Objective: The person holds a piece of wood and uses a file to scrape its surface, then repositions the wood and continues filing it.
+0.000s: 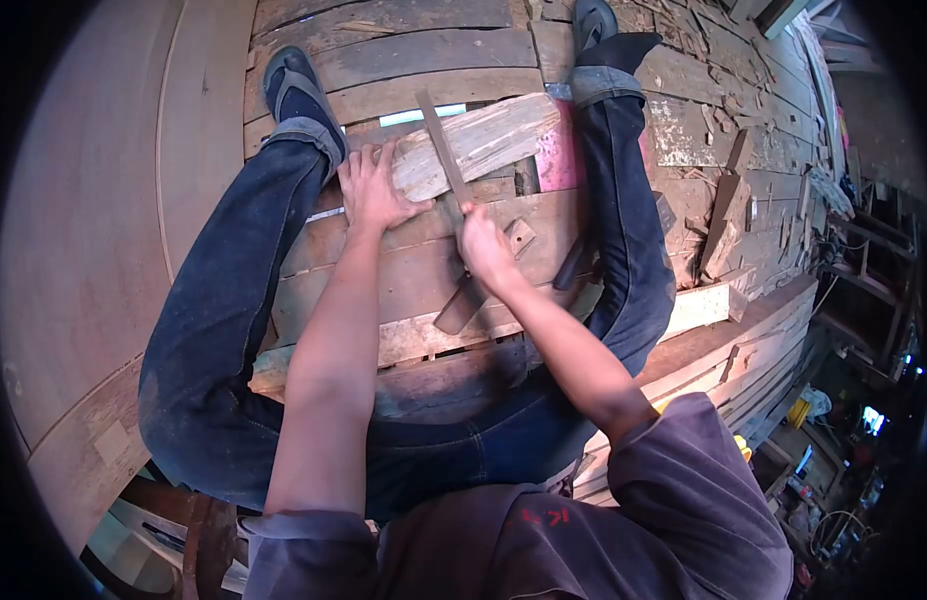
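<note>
Head view looks down at a person sitting on old wooden planks [424, 290] with both legs spread wide. The legs are in dark blue jeans [224, 300]. One shoe [289, 85] is up on the left and the other shoe [594, 20] is up on the right.

Between the legs lies a pale piece of wood [489, 135]. It rests on the planks and is tilted, with its right end higher in the picture.

The left hand [372, 190] lies flat on the left end of the pale piece of wood. Its fingers [359, 160] are spread apart and press down on it. They are not wrapped around anything.

The right hand [484, 245] is just below the pale piece of wood. Its fingers are shut tight around a long flat tool [442, 140]. The tool lies across the pale piece of wood and touches it, and its far end pokes out past the top edge. A dark part [462, 305] shows below the right hand, but I cannot tell if it belongs to the tool.

A small square block [521, 237] sits just beside the right hand. A pink patch [559, 160] is at the right end of the pale piece of wood. Bits of scrap wood [724, 215] lie on the planks past the right leg. A big round board [84, 250] fills the left side.
</note>
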Demonstrator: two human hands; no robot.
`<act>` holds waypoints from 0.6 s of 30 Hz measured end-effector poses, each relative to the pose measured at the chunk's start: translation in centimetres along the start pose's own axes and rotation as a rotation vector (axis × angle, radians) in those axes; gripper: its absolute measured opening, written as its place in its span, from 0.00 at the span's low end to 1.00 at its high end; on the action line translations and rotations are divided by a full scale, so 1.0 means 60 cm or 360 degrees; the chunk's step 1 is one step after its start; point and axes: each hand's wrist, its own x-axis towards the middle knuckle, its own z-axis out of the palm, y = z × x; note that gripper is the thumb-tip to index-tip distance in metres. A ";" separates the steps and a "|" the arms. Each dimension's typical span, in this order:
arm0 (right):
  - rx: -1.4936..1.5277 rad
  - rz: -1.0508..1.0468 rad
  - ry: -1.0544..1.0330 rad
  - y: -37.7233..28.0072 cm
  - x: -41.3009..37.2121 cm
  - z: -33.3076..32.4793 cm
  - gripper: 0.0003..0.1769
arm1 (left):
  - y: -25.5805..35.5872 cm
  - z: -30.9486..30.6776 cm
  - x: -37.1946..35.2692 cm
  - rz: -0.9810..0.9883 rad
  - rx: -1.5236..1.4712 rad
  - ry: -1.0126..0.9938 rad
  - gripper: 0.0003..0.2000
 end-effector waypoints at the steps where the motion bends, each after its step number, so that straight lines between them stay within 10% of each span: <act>1: -0.0024 -0.0025 0.0001 -0.017 0.024 -0.004 0.19 | 0.000 -0.001 0.002 -0.0010 -0.0001 -0.0005 0.59; 18: -0.0105 -0.0123 0.0091 -0.006 -0.001 -0.014 0.15 | 0.004 0.001 -0.005 -0.0007 0.0031 -0.0058 0.59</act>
